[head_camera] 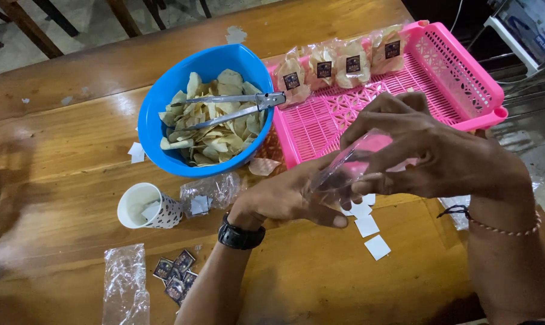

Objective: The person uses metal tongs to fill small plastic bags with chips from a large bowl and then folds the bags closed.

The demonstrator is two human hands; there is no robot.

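Holding one small clear plastic bag (351, 165) between them, the left hand (290, 198) and the right hand (429, 153) meet over the wooden table (62, 144); the left thumb and fingers are pinched on the bag's lower end, and the right fingers are curled and closed on its upper edge. The bag looks empty, though the hands hide part of it. It sits just above the near edge of the pink basket tray (465, 78), which lies at about one o'clock from the hands.

Four filled, sealed packets of chips (339, 66), each with a dark square label, stand in a row along the tray's far side; the rest of the tray is bare lattice. At eleven o'clock from the hands is one blue bowl (158, 102) heaped with pale chips (215, 129), and one pair of metal tongs (236, 107) rests across them. One loose chip (263, 167) lies on the table just beside the bowl.

At nine o'clock stands one patterned paper cup (146, 207) with a few white slips inside, and a crumpled clear bag of white slips (209, 192) touches it. Three white paper squares (369, 225) show at five o'clock from the left hand. Around seven o'clock lies a small pile of dark square labels (176, 277), too overlapped to count, with one flat clear bag (125, 286) to its left
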